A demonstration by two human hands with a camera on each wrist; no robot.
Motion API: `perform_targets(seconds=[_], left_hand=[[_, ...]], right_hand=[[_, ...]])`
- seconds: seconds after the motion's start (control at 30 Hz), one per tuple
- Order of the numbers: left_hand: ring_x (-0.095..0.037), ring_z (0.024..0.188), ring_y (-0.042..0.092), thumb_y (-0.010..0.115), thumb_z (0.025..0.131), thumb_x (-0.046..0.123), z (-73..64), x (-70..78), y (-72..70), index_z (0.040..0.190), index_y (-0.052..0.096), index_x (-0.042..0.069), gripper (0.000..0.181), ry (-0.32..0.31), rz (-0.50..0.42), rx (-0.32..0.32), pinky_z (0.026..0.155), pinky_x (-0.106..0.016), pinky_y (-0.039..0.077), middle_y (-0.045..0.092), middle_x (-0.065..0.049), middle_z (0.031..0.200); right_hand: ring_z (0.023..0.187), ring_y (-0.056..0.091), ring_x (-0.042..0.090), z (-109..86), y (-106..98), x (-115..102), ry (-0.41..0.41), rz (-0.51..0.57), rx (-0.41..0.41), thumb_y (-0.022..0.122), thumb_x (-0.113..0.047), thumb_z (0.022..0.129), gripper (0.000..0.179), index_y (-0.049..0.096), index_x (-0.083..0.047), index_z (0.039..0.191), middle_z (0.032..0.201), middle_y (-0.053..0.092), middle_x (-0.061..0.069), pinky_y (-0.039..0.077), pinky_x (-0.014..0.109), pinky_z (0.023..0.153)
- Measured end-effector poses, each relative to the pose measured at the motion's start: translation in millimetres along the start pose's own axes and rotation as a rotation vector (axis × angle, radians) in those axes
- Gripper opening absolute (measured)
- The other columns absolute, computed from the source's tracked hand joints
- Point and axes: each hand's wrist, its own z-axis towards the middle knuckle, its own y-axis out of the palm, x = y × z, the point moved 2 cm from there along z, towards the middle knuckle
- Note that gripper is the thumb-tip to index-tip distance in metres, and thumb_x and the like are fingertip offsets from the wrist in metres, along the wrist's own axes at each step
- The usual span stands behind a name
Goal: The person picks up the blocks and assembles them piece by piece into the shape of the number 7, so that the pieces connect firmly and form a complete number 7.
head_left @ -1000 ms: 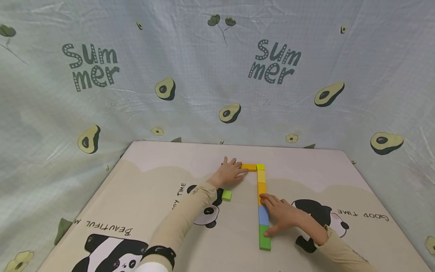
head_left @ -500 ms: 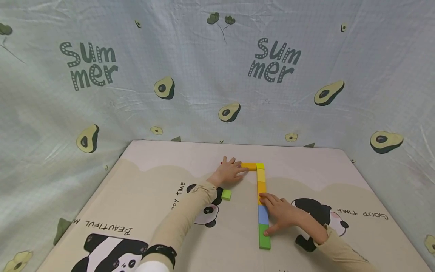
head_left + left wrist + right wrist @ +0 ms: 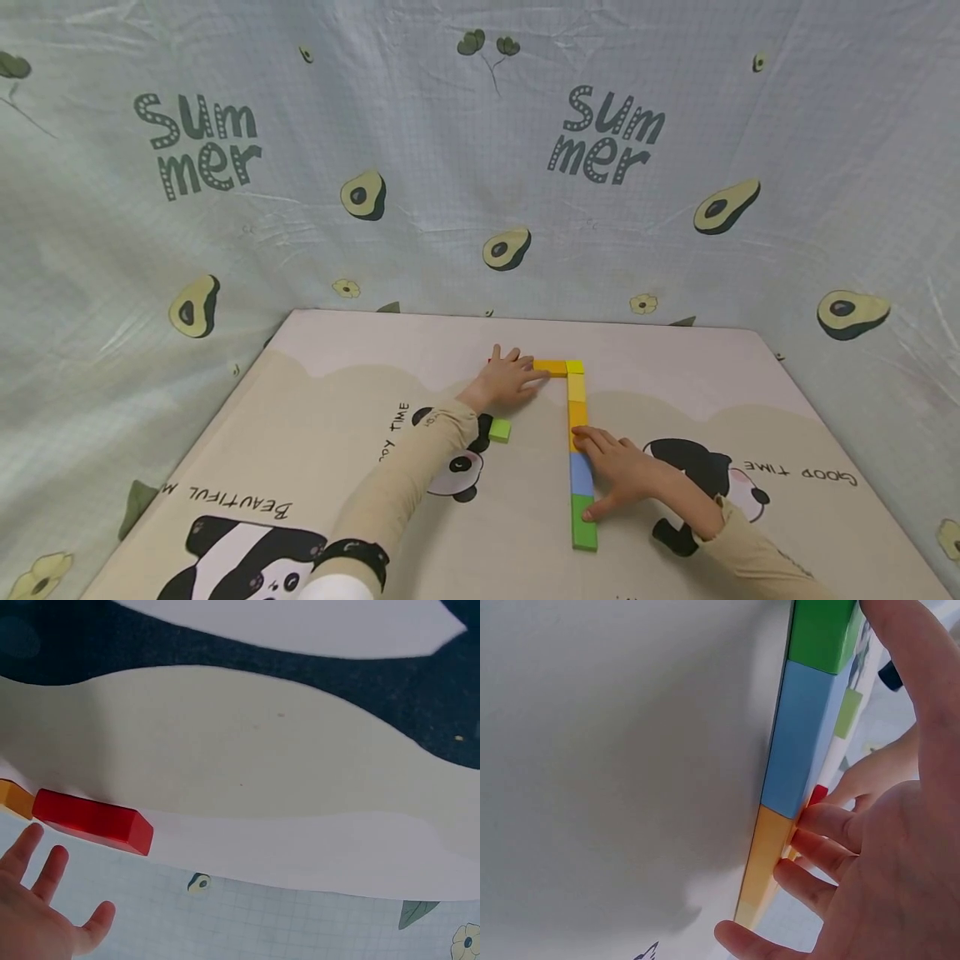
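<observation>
Flat coloured blocks form an L on the table. The near-to-far column runs green block (image 3: 584, 535), blue block (image 3: 581, 475), orange block (image 3: 577, 413), yellow block (image 3: 576, 387), ending at a small yellow-green block (image 3: 574, 367). From that corner a second orange block (image 3: 551, 367) extends left to a red block (image 3: 90, 819), mostly hidden in the head view. My left hand (image 3: 506, 383), fingers spread, lies over this far row. My right hand (image 3: 618, 471) reaches along the column's right side, fingertips against the orange block and thumb on the green one.
A loose light-green block (image 3: 499, 430) lies near my left wrist, inside the L. The table (image 3: 697, 367) wears a cover printed with pandas and lettering. Behind it hangs a pale curtain (image 3: 420, 125) with avocado prints.
</observation>
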Motion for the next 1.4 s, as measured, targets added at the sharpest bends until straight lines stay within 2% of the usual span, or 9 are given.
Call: perform_targets(seconds=[0.3,0.43,0.6,0.9,1.1,1.4], left_hand=[[-0.023,0.123,0.036,0.039,0.093,0.039,-5.0,-15.1,-5.2,0.134,0.038,0.031,0.042,0.014,0.007,0.031,0.102,-0.057,0.024,0.044,-0.002,0.135],[-0.022,0.120,0.039,0.042,0.093,0.036,-8.2,-24.2,-5.4,0.133,0.041,0.029,0.041,0.016,-0.005,0.071,0.101,-0.055,0.025,0.048,-0.002,0.131],[-0.020,0.115,0.041,0.044,0.092,0.035,-14.5,-36.5,-0.6,0.130,0.045,0.027,0.038,-0.002,0.025,0.115,0.100,-0.052,0.029,0.053,0.000,0.125],[-0.023,0.112,0.045,0.050,0.090,0.028,-26.0,-47.5,-2.9,0.124,0.052,0.017,0.035,-0.019,-0.012,0.166,0.098,-0.053,0.031,0.057,-0.004,0.118],[-0.022,0.113,0.045,0.049,0.091,0.029,-28.2,-51.5,-0.4,0.123,0.052,0.015,0.035,-0.058,0.009,0.144,0.098,-0.052,0.032,0.057,-0.003,0.118],[-0.023,0.112,0.045,0.051,0.090,0.026,-29.8,-52.1,5.4,0.121,0.053,0.018,0.032,-0.086,-0.024,0.098,0.099,-0.054,0.032,0.058,-0.004,0.115]], right_hand=[[0.130,0.024,0.034,0.0,1.0,-0.2,-0.001,0.014,0.000,0.065,-0.064,0.062,0.100,0.032,0.001,0.131,0.143,0.021,0.018,0.037,0.055,0.087],[0.130,0.024,0.034,-0.9,2.5,0.7,-0.001,0.017,0.004,0.065,-0.065,0.062,0.100,0.033,0.001,0.130,0.143,0.021,0.018,0.037,0.055,0.087],[0.130,0.024,0.034,-1.5,4.3,2.5,-0.006,0.017,0.010,0.065,-0.065,0.062,0.100,0.033,0.002,0.130,0.143,0.021,0.018,0.037,0.056,0.086],[0.131,0.023,0.032,-1.3,7.0,4.3,0.003,0.047,0.012,0.064,-0.065,0.062,0.098,0.035,0.000,0.129,0.143,0.020,0.016,0.035,0.056,0.088],[0.131,0.022,0.033,-0.1,6.5,3.9,0.002,0.054,0.006,0.064,-0.065,0.062,0.098,0.034,0.000,0.130,0.144,0.019,0.016,0.034,0.058,0.089],[0.131,0.022,0.033,1.1,7.0,4.4,0.005,0.036,0.003,0.063,-0.067,0.062,0.099,0.034,-0.001,0.129,0.144,0.019,0.016,0.035,0.057,0.089]])
